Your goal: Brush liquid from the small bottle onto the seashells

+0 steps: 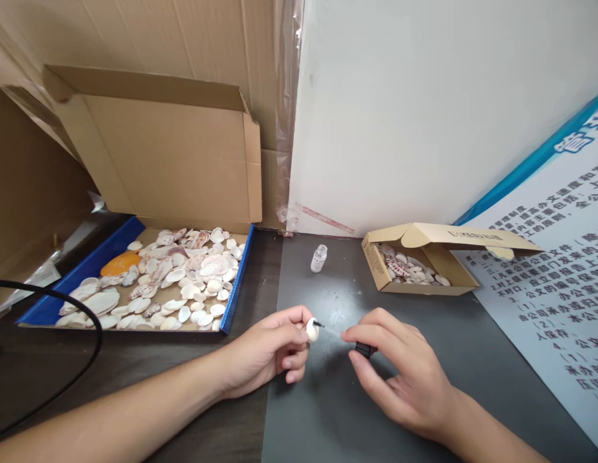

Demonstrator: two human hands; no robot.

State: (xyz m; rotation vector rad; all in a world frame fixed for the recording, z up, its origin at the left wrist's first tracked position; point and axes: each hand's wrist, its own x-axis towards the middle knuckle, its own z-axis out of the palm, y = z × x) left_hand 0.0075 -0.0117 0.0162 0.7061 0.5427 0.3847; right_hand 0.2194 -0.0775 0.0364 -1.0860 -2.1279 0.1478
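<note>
Between the thumb and forefinger of my left hand (274, 350) is a small white ribbed seashell (312, 330). My right hand (400, 370) grips the black cap of a brush applicator (363, 349). Its thin clear stem points left, and the dark brush tip reaches the shell's upper edge; whether it touches the shell I cannot tell. Beyond both hands, a small clear glass bottle (319, 259) with a white label stands upright and uncapped on the dark mat (323, 411).
At the left, an open blue-edged cardboard box (237, 283) holds many shells, one of them orange. A smaller cardboard box (424, 289) with shells sits at the back right beside a printed poster (559, 289). A black cable (94, 321) curves in at the left edge.
</note>
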